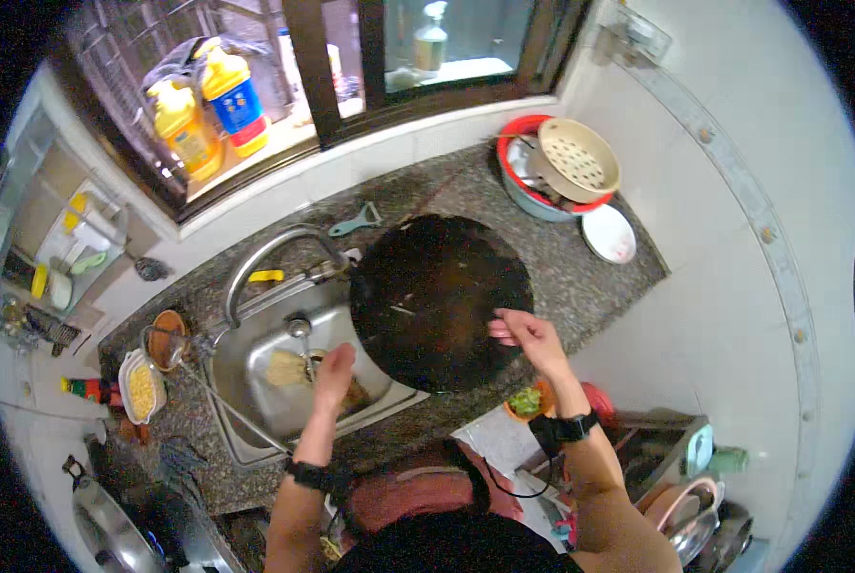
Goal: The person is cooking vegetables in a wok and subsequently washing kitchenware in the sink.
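Observation:
My left hand (335,376) is over the right part of the steel sink (255,401), fingers bent and partly hidden by the hand itself. A tan brush-like thing (285,368) lies in the basin beside it, along with a metal utensil that is hard to make out. My right hand (535,342) hovers at the right edge of a large, dark round chopping board (441,301), its fingers loosely curled and nothing visible in them. Small pale bits lie on the board, which overlaps the sink's right rim.
The curved faucet (237,276) arches over the sink. A blue-green peeler (356,220) lies behind the board. A cream colander (577,161) rests on a red-rimmed basin (535,208), near a white plate (608,234). Leftward stands a container of yellow kernels (141,390); low right, a bowl of greens (526,402).

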`<state>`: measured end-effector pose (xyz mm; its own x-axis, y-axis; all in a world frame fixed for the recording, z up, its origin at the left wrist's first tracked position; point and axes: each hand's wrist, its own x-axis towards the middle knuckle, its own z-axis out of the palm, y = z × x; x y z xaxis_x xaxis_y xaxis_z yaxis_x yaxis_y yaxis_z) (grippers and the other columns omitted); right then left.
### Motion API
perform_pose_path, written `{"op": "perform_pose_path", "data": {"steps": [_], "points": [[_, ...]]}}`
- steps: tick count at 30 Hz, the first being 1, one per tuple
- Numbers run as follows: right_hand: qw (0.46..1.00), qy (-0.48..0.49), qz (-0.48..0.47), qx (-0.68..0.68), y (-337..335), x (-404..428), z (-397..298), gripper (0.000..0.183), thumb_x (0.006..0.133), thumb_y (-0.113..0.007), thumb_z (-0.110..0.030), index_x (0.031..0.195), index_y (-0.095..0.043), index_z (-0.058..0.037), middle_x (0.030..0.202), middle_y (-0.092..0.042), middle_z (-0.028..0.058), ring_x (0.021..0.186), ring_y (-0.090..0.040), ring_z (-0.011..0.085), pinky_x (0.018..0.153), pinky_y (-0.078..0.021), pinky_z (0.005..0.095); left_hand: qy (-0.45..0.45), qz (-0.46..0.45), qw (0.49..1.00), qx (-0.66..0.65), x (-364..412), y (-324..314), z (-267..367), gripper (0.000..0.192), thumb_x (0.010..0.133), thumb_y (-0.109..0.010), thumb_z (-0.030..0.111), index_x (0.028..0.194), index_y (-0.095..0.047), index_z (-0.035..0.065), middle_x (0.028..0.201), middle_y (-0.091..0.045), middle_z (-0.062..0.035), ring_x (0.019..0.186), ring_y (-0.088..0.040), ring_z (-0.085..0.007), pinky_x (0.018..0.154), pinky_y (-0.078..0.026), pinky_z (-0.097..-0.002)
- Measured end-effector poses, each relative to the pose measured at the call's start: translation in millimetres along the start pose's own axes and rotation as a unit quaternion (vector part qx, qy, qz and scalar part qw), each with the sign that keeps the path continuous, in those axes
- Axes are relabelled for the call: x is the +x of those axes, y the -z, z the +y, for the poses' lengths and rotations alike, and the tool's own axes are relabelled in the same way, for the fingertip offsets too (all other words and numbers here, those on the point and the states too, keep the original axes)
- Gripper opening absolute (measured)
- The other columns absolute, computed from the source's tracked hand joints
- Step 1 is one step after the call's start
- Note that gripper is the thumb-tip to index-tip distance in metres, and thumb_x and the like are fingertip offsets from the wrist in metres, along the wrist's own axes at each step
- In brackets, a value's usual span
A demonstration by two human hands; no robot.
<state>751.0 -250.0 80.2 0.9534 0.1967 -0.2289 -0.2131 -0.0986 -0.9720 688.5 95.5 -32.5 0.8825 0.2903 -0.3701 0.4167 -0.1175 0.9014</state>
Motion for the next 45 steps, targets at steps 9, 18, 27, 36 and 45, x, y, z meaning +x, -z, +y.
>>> {"op": "perform_pose_path", "data": {"steps": [9,18,27,36,45], "points": [[0.92,-0.012,0.237,-0.313,31.2,5.6,67.3,0.035,0.082,-0.055,-0.029,0.1,-0.056,0.0014,0.084,-0.059,0.0245,0.078,-0.059,0.0352,0.066,-0.045,0.0395,0.024,0.071,0.996,0.054,44.7,-36.4,3.6,0.059,0.082,-0.051,0.047,0.118,-0.046,0.0,0.103,-0.059,-0.0163,0.095,-0.057,-0.0229,0.082,-0.041,-0.0292],[0.911,-0.048,0.179,-0.367,34.7,13.2,119.8,0.042,0.085,-0.052,-0.033,0.097,-0.056,0.0067,0.082,-0.061,0.0217,0.074,-0.06,0.0289,0.065,-0.0443,0.0358,0.01,0.071,0.997,-0.036,24.1,-41.0,-38.4,0.058,0.084,-0.05,0.045,0.125,-0.041,0.005,0.098,-0.061,-0.0116,0.081,-0.058,-0.021,0.072,-0.045,-0.03],[0.928,-0.044,0.138,-0.342,25.7,-40.8,144.1,0.034,0.083,-0.058,-0.028,0.092,-0.058,0.0048,0.077,-0.062,0.0125,0.067,-0.057,0.0172,0.061,-0.044,0.0313,0.054,0.031,0.995,0.073,28.2,19.1,-52.2,0.057,0.083,-0.043,0.056,0.094,-0.061,0.0034,0.076,-0.061,-0.0117,0.075,-0.059,-0.022,0.07,-0.045,-0.035],[0.963,-0.089,0.13,-0.219,35.6,-49.1,140.0,0.031,0.085,-0.055,-0.021,0.101,-0.053,0.0056,0.086,-0.059,0.0071,0.072,-0.053,0.0126,0.065,-0.0429,0.0249,-0.031,0.133,0.827,0.545,89.9,93.4,-139.4,0.026,0.068,-0.064,0.019,0.088,-0.061,0.0016,0.094,-0.06,-0.0129,0.088,-0.058,-0.0266,0.075,-0.047,-0.0411],[0.925,-0.101,0.138,-0.34,29.1,-48.8,140.5,0.038,0.082,-0.055,-0.036,0.095,-0.059,-0.0007,0.082,-0.062,0.0203,0.074,-0.06,0.0357,0.065,-0.0455,0.0406,0.025,-0.096,0.729,0.677,82.8,96.6,-98.1,0.034,0.071,-0.059,0.035,0.09,-0.062,0.0065,0.094,-0.06,-0.0111,0.084,-0.06,-0.0257,0.071,-0.048,-0.0382]]}}
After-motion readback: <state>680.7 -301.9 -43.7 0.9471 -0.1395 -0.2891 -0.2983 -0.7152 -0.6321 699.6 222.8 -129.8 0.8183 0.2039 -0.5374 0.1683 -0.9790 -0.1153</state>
